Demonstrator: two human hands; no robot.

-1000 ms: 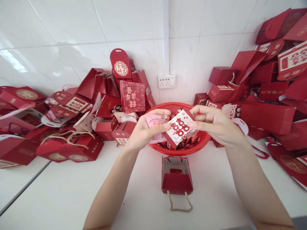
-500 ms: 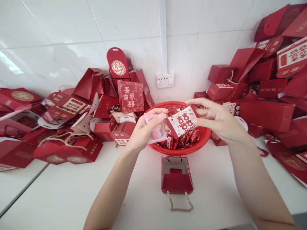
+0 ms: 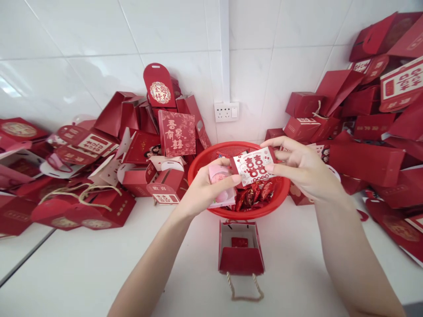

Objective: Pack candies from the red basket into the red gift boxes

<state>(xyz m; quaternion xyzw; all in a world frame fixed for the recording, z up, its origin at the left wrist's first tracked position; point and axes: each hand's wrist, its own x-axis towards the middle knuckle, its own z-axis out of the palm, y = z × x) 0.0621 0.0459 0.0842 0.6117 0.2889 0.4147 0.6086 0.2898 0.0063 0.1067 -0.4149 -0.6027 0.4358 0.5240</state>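
My left hand is closed on a pink wrapped sweet, its thumb reaching toward the card-like packet beside it. Between thumb and fingers, my right hand grips a small red and white packet printed with red double-happiness characters. Both hands are over a red plastic basket, which holds several red-wrapped sweets. In front of the basket an open red gift box lies on the table, its rope handle toward me. One small red packet is inside it.
Red gift boxes are heaped along the left, and another pile of red boxes rises on the right. A wall socket sits on the tiled wall behind the basket. The white table runs along the front.
My left hand has shifted slightly right with the pink sweet, closer to the packet. The packet in my right hand is turned a little flatter and has moved slightly right.
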